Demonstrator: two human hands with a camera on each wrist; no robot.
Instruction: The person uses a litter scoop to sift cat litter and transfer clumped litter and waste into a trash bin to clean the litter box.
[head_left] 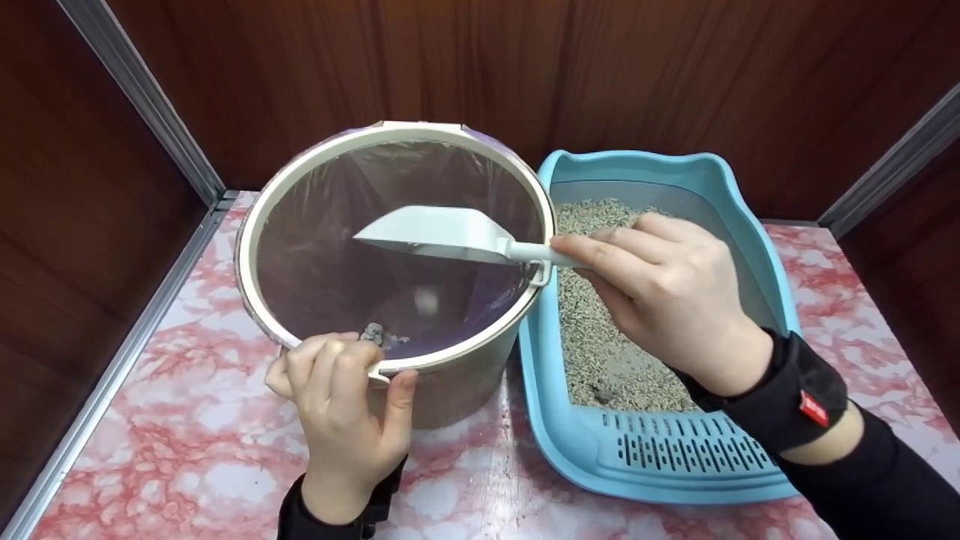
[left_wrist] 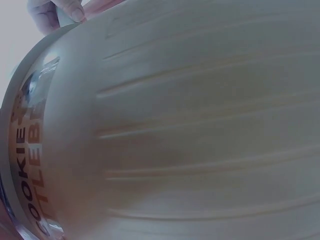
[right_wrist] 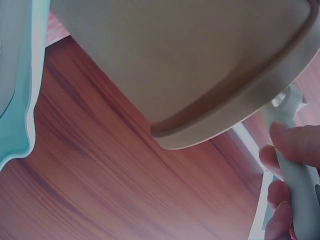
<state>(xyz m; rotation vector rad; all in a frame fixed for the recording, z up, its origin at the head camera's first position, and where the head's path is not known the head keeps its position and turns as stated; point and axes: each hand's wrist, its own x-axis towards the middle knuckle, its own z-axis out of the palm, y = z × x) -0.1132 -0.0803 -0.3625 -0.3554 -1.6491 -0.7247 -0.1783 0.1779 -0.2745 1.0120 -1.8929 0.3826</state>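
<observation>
My right hand (head_left: 667, 281) grips the handle of a white litter scoop (head_left: 435, 229), whose bowl is tipped over above the opening of a round trash bin (head_left: 450, 386). In the right wrist view the fingers curl round the scoop handle (right_wrist: 299, 195), beside the bin's rim. My left hand (head_left: 341, 409) holds the near rim of the bin, fingers over the edge and thumb outside. A thin plastic bag (head_left: 315, 247) lines the bin. Grey litter clumps (head_left: 373, 334) lie inside near my left fingers, and a small blurred pale spot (head_left: 426, 301) shows below the scoop.
A blue litter box (head_left: 551, 420) with beige litter (head_left: 600, 330) and a slotted front ledge stands close to the bin's right side. Both rest on a red-and-white marbled surface (head_left: 217, 450). Dark wood panels (head_left: 480, 67) with metal edging enclose the back and sides.
</observation>
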